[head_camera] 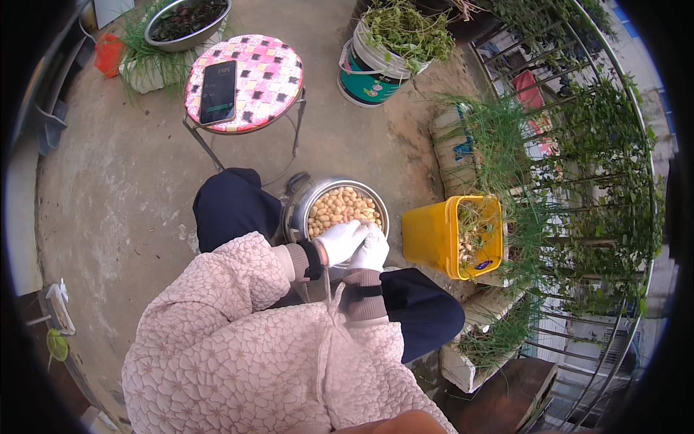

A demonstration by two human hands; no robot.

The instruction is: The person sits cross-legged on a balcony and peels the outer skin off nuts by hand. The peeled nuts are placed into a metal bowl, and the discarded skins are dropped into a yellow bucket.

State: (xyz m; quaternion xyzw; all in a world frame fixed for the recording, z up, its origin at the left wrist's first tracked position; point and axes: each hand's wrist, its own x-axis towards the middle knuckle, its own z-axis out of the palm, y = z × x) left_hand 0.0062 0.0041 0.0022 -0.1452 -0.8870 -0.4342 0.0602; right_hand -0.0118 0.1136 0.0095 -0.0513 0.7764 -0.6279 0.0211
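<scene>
My left hand point(340, 242) and my right hand point(371, 250), both in white gloves, meet over the near right part of a shiny metal pot point(293, 214). The pot is filled with peanuts in their shells point(342, 207). My fingertips are pressed together just above the nuts. Whether anything is pinched between them is hidden by the gloves. A yellow plastic bucket point(428, 236), tilted in the wide view, stands right of the pot. Inside it are plant stalks and some pale peanuts point(467, 241).
A patterned round stool point(265, 81) beyond the pot bears a smartphone point(218, 92). A white and green pail point(374, 78) overflows with cut greens point(406, 30). Planters of green shoots point(493, 135) line the metal railing point(585, 238) at right. A metal basin point(187, 43) stands at far left.
</scene>
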